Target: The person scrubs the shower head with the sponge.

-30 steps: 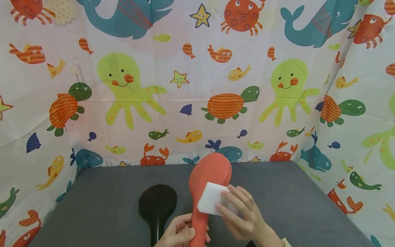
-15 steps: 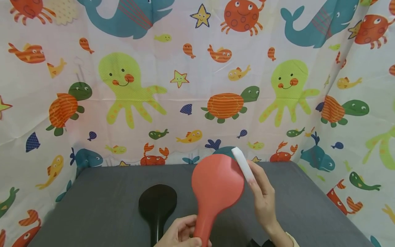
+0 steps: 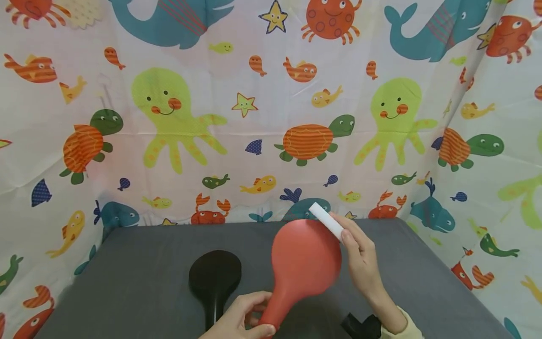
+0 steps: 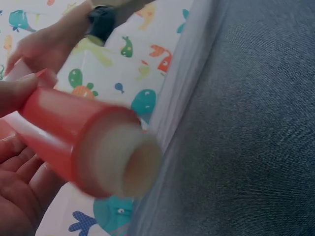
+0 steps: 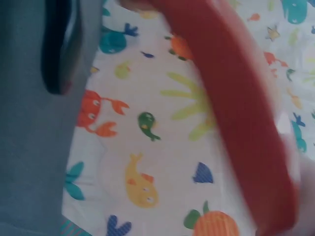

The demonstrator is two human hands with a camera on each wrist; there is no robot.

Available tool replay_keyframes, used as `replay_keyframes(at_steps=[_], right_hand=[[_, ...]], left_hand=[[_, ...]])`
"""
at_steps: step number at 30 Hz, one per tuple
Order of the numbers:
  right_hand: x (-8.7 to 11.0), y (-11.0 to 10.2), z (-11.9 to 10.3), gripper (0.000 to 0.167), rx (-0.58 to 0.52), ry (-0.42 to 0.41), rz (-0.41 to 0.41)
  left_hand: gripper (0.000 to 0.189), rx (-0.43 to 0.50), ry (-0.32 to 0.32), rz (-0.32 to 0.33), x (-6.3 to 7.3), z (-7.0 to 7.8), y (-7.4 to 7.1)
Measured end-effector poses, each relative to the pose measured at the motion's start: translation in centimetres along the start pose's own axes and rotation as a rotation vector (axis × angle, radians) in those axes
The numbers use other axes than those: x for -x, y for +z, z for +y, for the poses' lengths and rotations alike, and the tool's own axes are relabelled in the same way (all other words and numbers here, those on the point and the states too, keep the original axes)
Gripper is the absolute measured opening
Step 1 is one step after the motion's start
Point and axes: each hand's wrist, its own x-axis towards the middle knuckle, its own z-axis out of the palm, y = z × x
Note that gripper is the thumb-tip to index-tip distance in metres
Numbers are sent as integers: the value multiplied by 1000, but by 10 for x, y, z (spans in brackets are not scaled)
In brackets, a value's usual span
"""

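Observation:
A red handheld shower head [image 3: 306, 259], its round face tilted up, is raised over the table. My left hand [image 3: 244, 314] grips its handle low down. In the left wrist view a hollow whitish connector [image 4: 135, 162] sticks out of the handle's end. My right hand [image 3: 365, 263] pinches a white sponge block [image 3: 326, 222] between thumb and fingers, against the upper right rim of the head. The right wrist view is blurred; the red shower head [image 5: 231, 108] crosses it edge-on. A black shower head [image 3: 217, 275] lies to the left, its handle end hidden by my left hand.
Beneath everything is a grey cloth-covered table [image 3: 139, 278]. A white curtain [image 3: 271, 141] printed with sea animals hangs behind it and at both sides. A black strap-like thing [image 3: 361, 326] is at my right wrist.
The red shower head has turned its round face towards the head camera and shifted slightly right. The sponge has gone from the neck to the upper right rim, now tilted edge-on.

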Motion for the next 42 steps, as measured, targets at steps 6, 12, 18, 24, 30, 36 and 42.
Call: replay_keyframes(at_steps=[6,12,18,24,30,36,42], right_hand=[[6,-1,6,36,58,56,-4],[23,1,15,34,105,161,-11],[12,0,8,38,153,41,4],[6,5,-9,32,252,-379,-34],[6,7,-14,37,339,-531,-79],[4,-1,11,36,337,-137,-23],[8,4,6,38,280,-101,-19]], left_hand=[[30,-139,77,74,-1,-2,0],[31,-330,199,150,1,1,-4],[36,-789,198,251,4,8,-4],[43,-1164,264,371,2,6,2],[52,-1360,377,489,-1,-2,6],[52,-1396,432,565,-2,-4,8],[52,-1409,424,593,-1,-1,9]])
